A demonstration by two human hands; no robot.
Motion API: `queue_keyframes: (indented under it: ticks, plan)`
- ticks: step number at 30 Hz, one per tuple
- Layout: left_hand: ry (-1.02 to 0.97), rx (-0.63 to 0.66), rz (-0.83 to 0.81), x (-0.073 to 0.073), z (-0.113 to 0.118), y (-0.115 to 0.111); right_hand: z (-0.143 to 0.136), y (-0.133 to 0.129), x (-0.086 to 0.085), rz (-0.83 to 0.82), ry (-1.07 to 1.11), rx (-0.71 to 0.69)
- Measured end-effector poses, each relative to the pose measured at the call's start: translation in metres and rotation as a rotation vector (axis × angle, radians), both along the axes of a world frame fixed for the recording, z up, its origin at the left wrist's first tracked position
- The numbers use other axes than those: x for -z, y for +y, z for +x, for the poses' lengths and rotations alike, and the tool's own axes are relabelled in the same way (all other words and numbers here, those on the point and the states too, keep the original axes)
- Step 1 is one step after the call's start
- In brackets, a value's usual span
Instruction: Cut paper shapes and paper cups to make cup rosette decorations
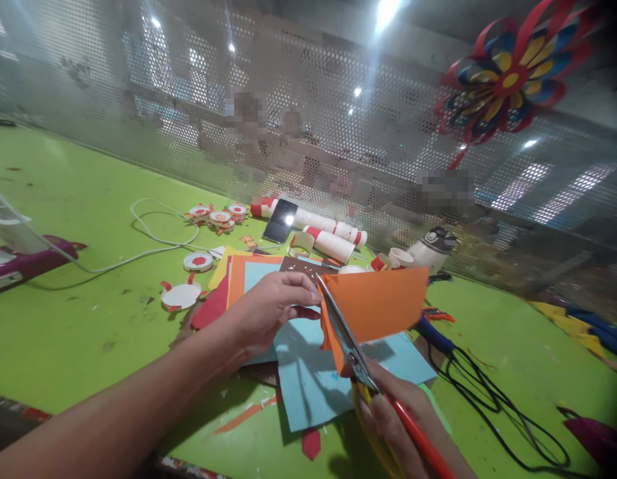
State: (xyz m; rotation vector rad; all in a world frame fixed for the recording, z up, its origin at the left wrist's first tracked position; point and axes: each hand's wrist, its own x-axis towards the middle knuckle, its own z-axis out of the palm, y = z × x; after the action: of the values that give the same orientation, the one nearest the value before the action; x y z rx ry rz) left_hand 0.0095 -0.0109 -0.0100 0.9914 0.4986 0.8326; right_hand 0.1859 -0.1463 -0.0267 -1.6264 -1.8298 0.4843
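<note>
My left hand (276, 306) pinches the left edge of an orange sheet of paper (383, 303), held above the table. In my right hand (403, 416) is a pair of scissors (356, 359) with one red and one yellow handle. Their blades point up and away from me and lie along the sheet's left edge, close to my left fingertips. A narrow flap of the orange paper hangs beside the blades. Beneath both hands lies a light blue sheet (308, 392) on a pile of coloured papers (233, 279).
On the green table (114, 346) are paper discs (181, 296) with red tabs, a phone (281, 221), red-and-white paper-cup stacks (328, 223), a blue-handled tool (435, 334) with a black cord, and a purple power strip (34, 263). A perforated metal screen (189, 86) stands behind; a paper flower (510, 80) hangs at upper right.
</note>
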Motion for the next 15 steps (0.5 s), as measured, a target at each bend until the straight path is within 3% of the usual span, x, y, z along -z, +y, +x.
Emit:
queue_keyframes:
  ticks: [15]
  plan:
    - [0.023,-0.012,0.027,0.0013,0.0007,0.0022,-0.0039,0.0028,0.0049,-0.044,0.086,0.054]
